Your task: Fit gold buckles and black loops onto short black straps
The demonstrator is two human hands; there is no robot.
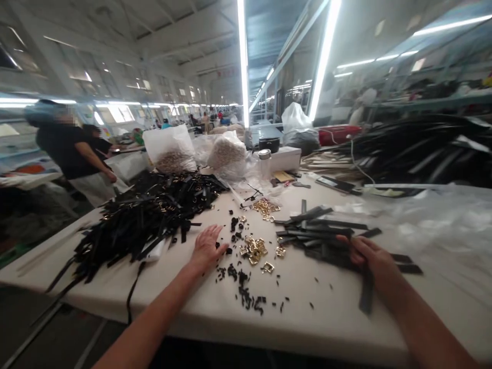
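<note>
My right hand [374,259] is closed on a flat black strap [366,292], which hangs down below the fingers. It is at the right end of a pile of similar black straps [323,233]. With fingers apart, my left hand [206,247] is over the table beside small black pieces [235,225]. Gold-coloured buckles [254,248] lie in a loose heap between the hands. Nearer the front edge, many tiny black bits [246,294] are scattered. A second heap of gold buckles [266,206] sits farther back.
On the left of the table [330,318] rises a big heap of black straps with buckles [154,205]. Plastic bags [226,154], a clear jar [265,161] and a white box [285,159] stand behind. Clear plastic sheeting [434,225] covers the right. A person [67,146] stands at left.
</note>
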